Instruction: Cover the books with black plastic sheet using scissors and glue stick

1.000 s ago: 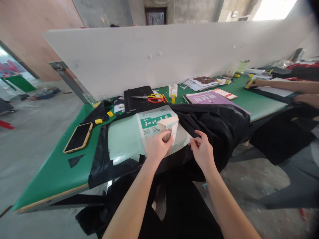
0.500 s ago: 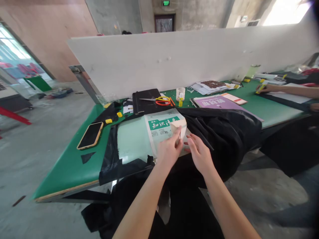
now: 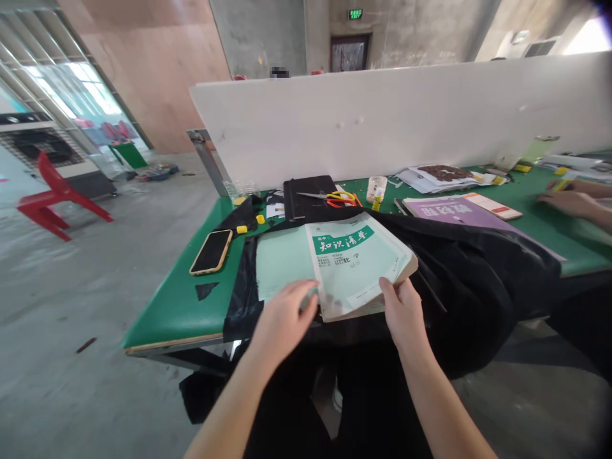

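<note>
A paperback book (image 3: 347, 274) with a green title band lies before me, its right side lifted and curling. My right hand (image 3: 404, 309) pinches its lower right edge, thumb on top and the other fingers partly hidden beneath. Beside the spine, at the lower left corner, my left hand (image 3: 287, 322) is open, fingers slightly bent and thumb apart; whether it touches the spine I cannot tell. Left of the book, a pale green sheet (image 3: 280, 258) lies over black fabric (image 3: 241, 299).
The green table (image 3: 176, 306) ends at the left. A phone (image 3: 211, 252), scissors (image 3: 329, 199), a glue stick (image 3: 377, 199) and yellow caps (image 3: 241, 229) surround the book. Further right lies a purple book (image 3: 449, 210). A white partition (image 3: 382, 121) runs behind. Another person's hand (image 3: 568, 201) is at far right.
The cover and pages that were folded up now lie spread over the book. My left hand has moved left to the spine; my right hand now grips the right edge. The view has turned left.
</note>
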Demonstrator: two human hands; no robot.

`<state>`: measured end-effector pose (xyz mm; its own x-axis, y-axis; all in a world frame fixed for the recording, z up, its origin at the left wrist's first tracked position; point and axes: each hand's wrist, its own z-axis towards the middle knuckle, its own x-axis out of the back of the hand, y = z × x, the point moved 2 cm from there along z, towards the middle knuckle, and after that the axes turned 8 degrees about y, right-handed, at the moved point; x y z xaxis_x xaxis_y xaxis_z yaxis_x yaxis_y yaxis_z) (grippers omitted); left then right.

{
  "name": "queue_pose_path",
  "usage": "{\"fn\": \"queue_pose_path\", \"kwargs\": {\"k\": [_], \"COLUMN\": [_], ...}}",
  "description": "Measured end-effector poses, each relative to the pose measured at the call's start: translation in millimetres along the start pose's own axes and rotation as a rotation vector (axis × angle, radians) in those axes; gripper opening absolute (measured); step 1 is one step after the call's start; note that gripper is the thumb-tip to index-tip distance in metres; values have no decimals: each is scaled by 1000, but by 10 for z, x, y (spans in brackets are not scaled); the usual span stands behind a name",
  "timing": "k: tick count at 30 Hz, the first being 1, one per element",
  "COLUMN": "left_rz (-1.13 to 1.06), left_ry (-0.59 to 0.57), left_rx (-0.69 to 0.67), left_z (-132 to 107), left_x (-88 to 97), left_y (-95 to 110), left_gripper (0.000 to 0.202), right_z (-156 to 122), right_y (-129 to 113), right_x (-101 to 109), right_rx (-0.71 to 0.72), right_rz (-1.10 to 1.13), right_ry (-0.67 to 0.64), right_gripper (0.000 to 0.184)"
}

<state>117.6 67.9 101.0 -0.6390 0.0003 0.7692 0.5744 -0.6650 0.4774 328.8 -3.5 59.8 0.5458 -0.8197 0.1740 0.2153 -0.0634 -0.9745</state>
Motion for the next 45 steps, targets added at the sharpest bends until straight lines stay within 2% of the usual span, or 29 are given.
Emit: {"fn": "queue_pose_path", "kwargs": {"k": [2,4,7,10,14,19,23,25,28,30,32,34,36,38,41,45], "left_rz": [55,129,238,339,381,387,359,369,382,283,153,71,47,6,-114,-235], "left_ry": [51,118,142,79,20,23,10,13,49,16,-55,-144,-193,-276,-319,-355], "left_rx": [111,181,222,199,216,222,233,251,214,107,-44,-238,-337,-327,-269,-151], "left_z": [11,25,-21,-129,-233,-302,-399,-400,-234,0,304,640,988,1328,1801,2282], "left_x": [213,351,371,245,113,66,53,96,219,255,192,4,-275,-602,-1026,-1403], "left_y": [-394,-767,-1190,-1410,-1478,-1394,-1310,-1240,-1000,-735,-437,-174,-10,62,110,175], "left_gripper": [33,35,42,48,50,53,54,55,54,52,47,43,41,44,47,49], "right_z": [-24,-60,-128,-212,-349,-470,-477,-462,-433,-414,-398,-385,-375,-366,-353,-332], "right_y": [-133,-247,-358,-435,-535,-537,-407,-326,-222,-166,-116,-70,-26,21,91,121], "right_x": [-4,-10,-14,-8,-19,-97,-134,-131,-103,-73,-36,3,39,71,108,131], "right_rx": [43,84,149,215,311,365,337,311,283,251,209,183,190,204,223,257], "right_rz": [-75,-138,-234,-315,-407,-349,-220,-188,-170,-156,-144,-143,-152,-174,-207,-229], "right_ry": [-19,-15,19,64,147,299,490,544,551,527,511,485,447,411,380,332], "right_gripper": [32,32,29,26,30,39,34,31,28,27,28,29,30,30,28,25]}}
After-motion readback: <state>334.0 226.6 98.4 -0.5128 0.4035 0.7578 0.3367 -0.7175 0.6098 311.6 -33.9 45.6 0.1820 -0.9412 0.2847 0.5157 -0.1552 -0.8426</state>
